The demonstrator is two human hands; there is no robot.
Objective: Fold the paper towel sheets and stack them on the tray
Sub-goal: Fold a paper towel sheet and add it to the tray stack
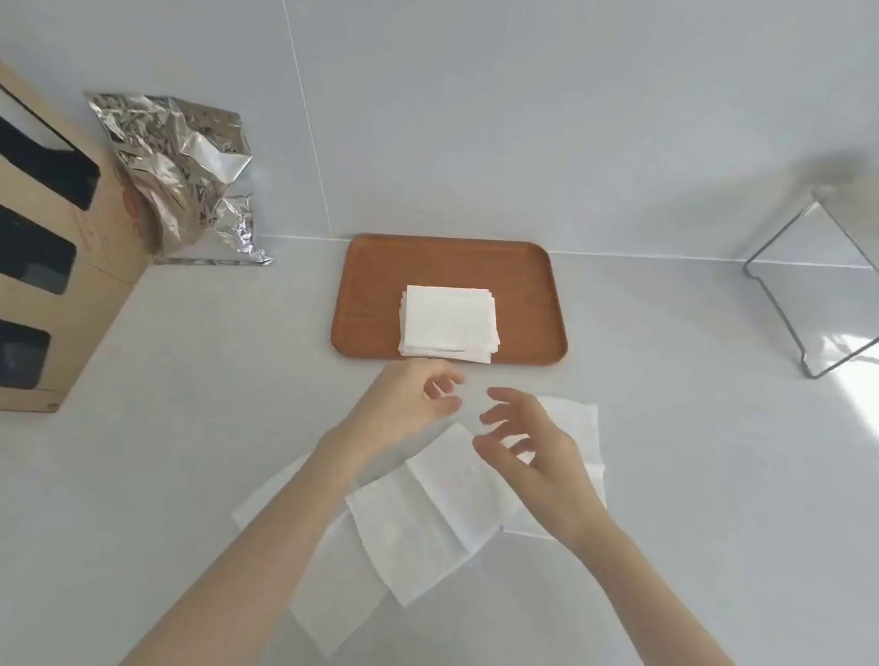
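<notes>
Wooden tray [367, 297] bearing folded stack [448, 323]; unfolded sheets [415, 532] on the counter beneath left hand [404, 408] and right hand [533, 446], both loosely open, holding nothing.

crumpled foil bag [179, 172], cardboard box [46, 257], wire rack [836, 285]

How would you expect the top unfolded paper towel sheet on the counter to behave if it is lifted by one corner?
The unfolded sheet is thin and lies flat with soft creases, so it would probably droop limply. It looks very light and may drag the overlapping sheets beneath. Pushed, it would likely bunch rather than slide.
</notes>
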